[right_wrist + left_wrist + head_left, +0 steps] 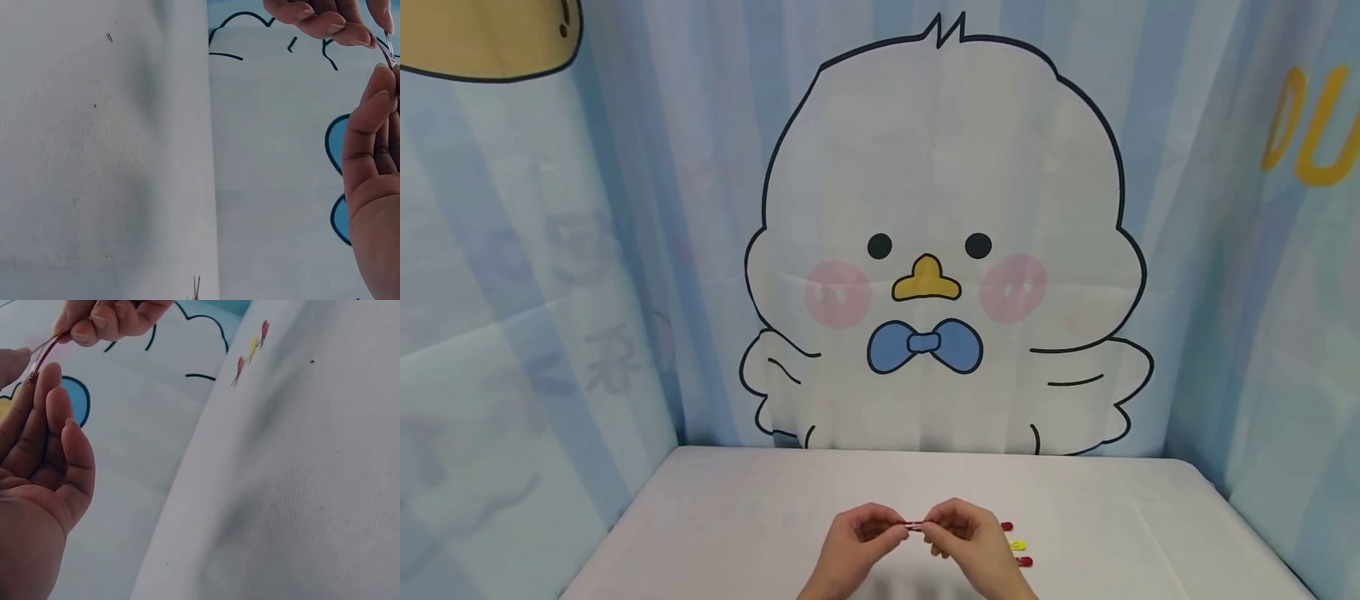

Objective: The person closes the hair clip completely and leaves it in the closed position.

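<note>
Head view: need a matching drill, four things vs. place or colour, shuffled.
Things:
1. held clip
2. middle clip on the table
3. bow tie
4. beak

Place or colour:
A. blue, printed on the backdrop
B. red, pinched between left hand and right hand
C. yellow, lying between two red clips
D. yellow-orange, below the printed eyes

Pairs: 1-B, 2-C, 3-A, 4-D
</note>
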A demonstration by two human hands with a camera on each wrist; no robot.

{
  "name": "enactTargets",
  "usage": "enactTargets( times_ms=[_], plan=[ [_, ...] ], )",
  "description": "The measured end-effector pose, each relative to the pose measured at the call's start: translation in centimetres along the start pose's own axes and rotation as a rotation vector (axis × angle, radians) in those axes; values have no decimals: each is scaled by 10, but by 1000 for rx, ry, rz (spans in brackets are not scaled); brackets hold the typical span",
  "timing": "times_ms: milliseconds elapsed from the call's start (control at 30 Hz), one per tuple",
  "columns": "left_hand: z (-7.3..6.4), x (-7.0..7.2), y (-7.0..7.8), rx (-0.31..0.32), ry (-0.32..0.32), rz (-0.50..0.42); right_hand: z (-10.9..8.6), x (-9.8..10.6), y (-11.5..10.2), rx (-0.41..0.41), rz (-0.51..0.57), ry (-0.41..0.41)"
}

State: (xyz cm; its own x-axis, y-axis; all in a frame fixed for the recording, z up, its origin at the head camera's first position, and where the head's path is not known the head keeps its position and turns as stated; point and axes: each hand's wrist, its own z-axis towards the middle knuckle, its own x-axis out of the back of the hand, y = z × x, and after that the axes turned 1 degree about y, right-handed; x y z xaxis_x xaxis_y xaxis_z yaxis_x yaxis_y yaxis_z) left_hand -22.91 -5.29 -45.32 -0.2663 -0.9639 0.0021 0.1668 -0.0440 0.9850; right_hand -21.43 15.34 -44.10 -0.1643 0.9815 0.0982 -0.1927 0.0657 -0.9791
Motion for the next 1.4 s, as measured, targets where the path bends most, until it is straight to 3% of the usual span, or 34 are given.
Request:
enactTargets(
  times_ms=[233, 567, 867, 1200, 1400],
  plan=[
    [-1, -3, -2, -19, 44, 4, 0, -4, 0, 1, 1, 10],
    [2, -7, -3, 1, 82, -13, 0, -4, -2, 23, -18, 41],
    [-2, -8, -1, 11, 119, 34, -1, -9, 0, 4, -26, 88],
    [-4, -18, -3, -53, 243, 128, -1, -11, 1, 16, -67, 132],
    [-3, -22, -3, -26, 264, 137, 0, -12, 4, 15, -78, 149]
  ],
)
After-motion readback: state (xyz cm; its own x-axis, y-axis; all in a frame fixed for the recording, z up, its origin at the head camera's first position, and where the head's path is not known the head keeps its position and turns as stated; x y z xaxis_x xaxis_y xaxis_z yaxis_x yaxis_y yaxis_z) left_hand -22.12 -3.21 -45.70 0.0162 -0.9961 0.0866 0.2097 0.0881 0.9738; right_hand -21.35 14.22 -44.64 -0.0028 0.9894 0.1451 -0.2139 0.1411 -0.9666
